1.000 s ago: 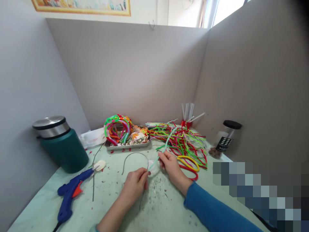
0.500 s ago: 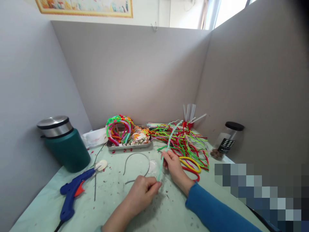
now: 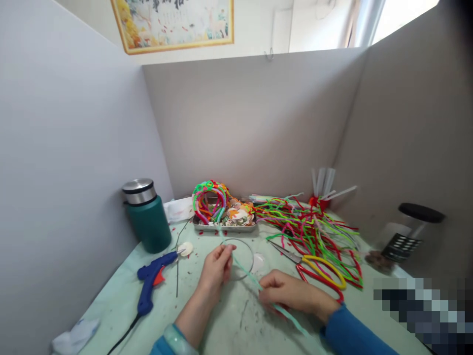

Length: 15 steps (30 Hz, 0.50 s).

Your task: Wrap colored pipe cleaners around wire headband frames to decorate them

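My left hand pinches one end of a pale green pipe cleaner together with a thin bare metal headband that arcs just behind the fingers. From there the pipe cleaner runs down to the right, passes through my closed right hand and comes out toward my blue sleeve. Both hands hover low over the mint green table cover.
A blue glue gun lies to the left, a dark green flask behind it. A steel tray holds wrapped headbands and paper shapes. Loose pipe cleaners and yellow-red scissors lie to the right, by a black-lidded jar.
My head turned left, shifting everything rightward. My right hand came down from the raised pipe cleaner to the table; the pipe cleaner now slants down-right instead of pointing up toward the pile.
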Each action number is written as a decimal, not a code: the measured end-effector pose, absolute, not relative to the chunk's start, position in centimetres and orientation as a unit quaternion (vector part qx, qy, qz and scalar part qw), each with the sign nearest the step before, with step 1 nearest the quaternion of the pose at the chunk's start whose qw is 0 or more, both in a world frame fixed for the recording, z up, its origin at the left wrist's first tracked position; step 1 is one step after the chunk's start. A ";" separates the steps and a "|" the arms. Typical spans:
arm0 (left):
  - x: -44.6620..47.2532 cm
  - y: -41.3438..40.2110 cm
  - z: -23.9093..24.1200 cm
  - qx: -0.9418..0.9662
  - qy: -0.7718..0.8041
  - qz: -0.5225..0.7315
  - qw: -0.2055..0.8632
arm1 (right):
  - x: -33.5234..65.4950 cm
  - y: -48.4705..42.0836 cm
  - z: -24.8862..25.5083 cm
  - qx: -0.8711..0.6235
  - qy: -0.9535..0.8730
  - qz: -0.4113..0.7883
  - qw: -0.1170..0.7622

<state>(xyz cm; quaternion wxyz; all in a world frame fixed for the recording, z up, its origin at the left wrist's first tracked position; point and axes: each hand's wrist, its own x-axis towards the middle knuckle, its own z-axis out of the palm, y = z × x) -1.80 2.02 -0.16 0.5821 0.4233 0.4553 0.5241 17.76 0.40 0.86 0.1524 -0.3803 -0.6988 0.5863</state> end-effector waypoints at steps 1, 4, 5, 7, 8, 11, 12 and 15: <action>-2.1 2.1 -0.1 0.413 0.446 0.536 0.585 | 17.9 0.4 0.9 -0.377 -0.698 0.593 0.140; -2.7 2.1 0.0 0.399 0.423 0.564 0.587 | 18.5 0.3 0.9 -0.359 -0.679 0.631 0.110; -2.9 2.1 0.1 0.394 0.420 0.572 0.584 | 18.7 0.3 1.0 -0.353 -0.668 0.647 0.105; -3.0 2.1 0.1 0.386 0.418 0.585 0.577 | 19.1 0.1 1.3 -0.342 -0.640 0.680 0.099; -3.0 2.1 0.1 0.386 0.415 0.589 0.576 | 19.2 0.1 1.4 -0.339 -0.626 0.695 0.101; -2.9 2.0 0.2 0.388 0.401 0.594 0.580 | 19.6 0.2 1.5 -0.337 -0.602 0.714 0.114; -2.8 2.0 0.2 0.388 0.402 0.592 0.581 | 19.7 0.3 1.4 -0.338 -0.601 0.714 0.120; -2.7 2.1 0.1 0.394 0.438 0.584 0.558 | 19.9 0.7 1.1 -0.334 -0.602 0.717 0.113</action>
